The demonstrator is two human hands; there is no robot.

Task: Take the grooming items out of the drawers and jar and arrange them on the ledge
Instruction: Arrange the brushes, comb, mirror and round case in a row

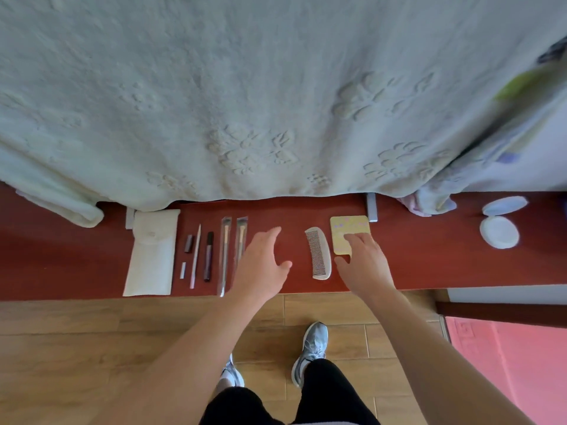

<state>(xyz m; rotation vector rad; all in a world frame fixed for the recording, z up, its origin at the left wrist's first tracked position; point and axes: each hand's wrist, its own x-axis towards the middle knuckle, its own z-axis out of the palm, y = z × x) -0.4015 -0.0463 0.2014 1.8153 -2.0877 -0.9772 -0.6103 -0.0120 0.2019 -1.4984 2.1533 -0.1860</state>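
Red ledge (414, 265) carries a comb (319, 254); right hand (365, 262) rests spread fingers on a yellow card (346, 231), left hand (264, 259) hovers wide, empty.

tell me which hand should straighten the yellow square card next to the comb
Right. The right hand already has its fingers on the yellow card, right of the comb. The left hand hovers open beyond the comb, near the brushes.

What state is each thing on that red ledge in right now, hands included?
White pouch: lying flat, flap closed.
Two wrapped brushes: side by side.
Comb: flat, untouched.
Yellow compact: closed, under right fingertips.
Round case: open.
Left hand: open, empty.
Right hand: open, touching the compact.
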